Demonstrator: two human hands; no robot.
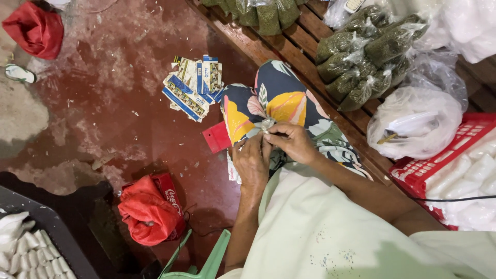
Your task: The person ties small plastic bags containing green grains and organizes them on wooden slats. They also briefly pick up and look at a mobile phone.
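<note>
left hand (251, 161) and right hand (292, 140) both pinch small clear packet (267, 124) above floral knee (281, 101) | packet looks light, soft, slippery | hold its twisted neck

two hands (251, 161) (292, 142), one red basket (423, 173) (partly hidden), two red cloths (36, 28) (146, 212)

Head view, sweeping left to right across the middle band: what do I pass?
Red cloth bundle → pile of printed paper packets → left hand → small clear packet pinched at the fingertips → right hand → bags of green dried stuff → white plastic bag → red crate.
</note>
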